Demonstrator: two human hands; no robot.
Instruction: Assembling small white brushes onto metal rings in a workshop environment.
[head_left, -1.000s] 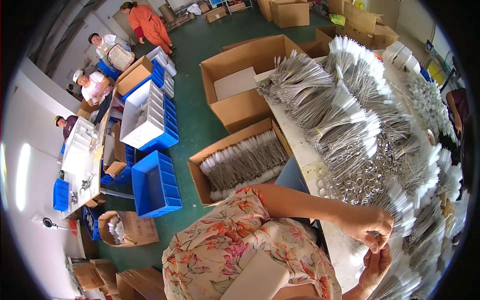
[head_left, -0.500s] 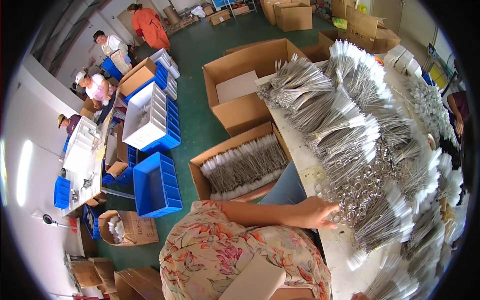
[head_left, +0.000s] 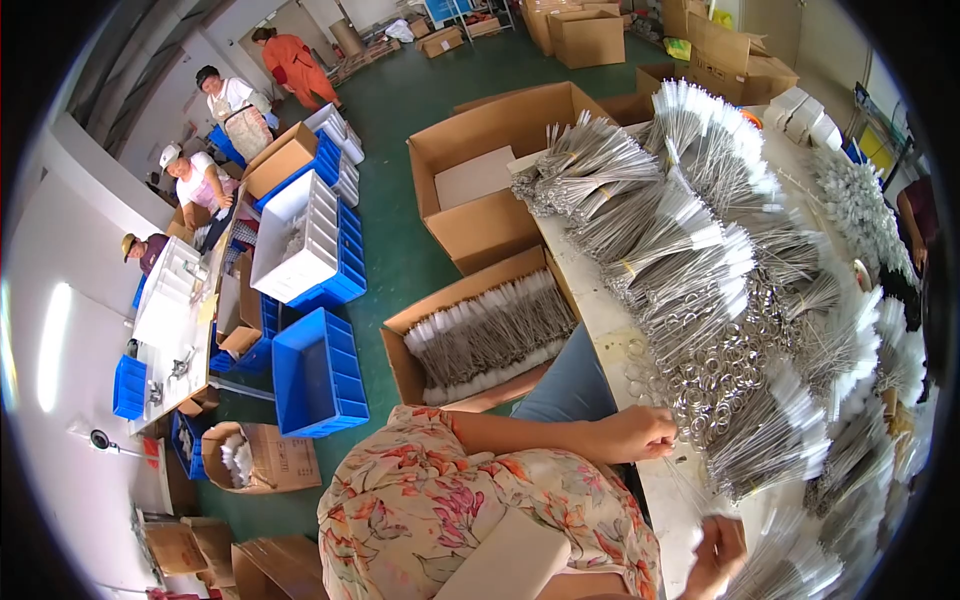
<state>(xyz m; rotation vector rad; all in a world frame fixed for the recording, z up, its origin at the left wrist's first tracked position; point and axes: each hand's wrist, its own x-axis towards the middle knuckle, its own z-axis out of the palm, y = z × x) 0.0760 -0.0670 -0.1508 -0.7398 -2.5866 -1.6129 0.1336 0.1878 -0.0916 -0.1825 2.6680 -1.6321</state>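
My left hand (head_left: 636,435) is closed in a pinch at the near edge of the table, on a thin wire brush (head_left: 690,482) that slants down toward my right hand. My right hand (head_left: 716,556) is at the lower edge with its fingers curled; what they hold, if anything, I cannot make out. Just beyond my left hand lies a heap of wire ring handles (head_left: 712,385). A loose bundle of thin wire brushes (head_left: 765,440) with white bristle tips rests beside it, and more white-tipped brushes (head_left: 790,565) lie right of my right hand.
Banded brush bundles (head_left: 640,250) cover much of the table (head_left: 590,290). A carton packed with brushes (head_left: 400,375) and a larger open carton (head_left: 480,230) stand to its left. Blue crates (head_left: 318,375) sit farther left. Several people work at or near a far-left bench (head_left: 190,360).
My right hand has come up into view from the lower edge. My left hand has drawn back slightly from the ring handles, its fingers now curled closed.
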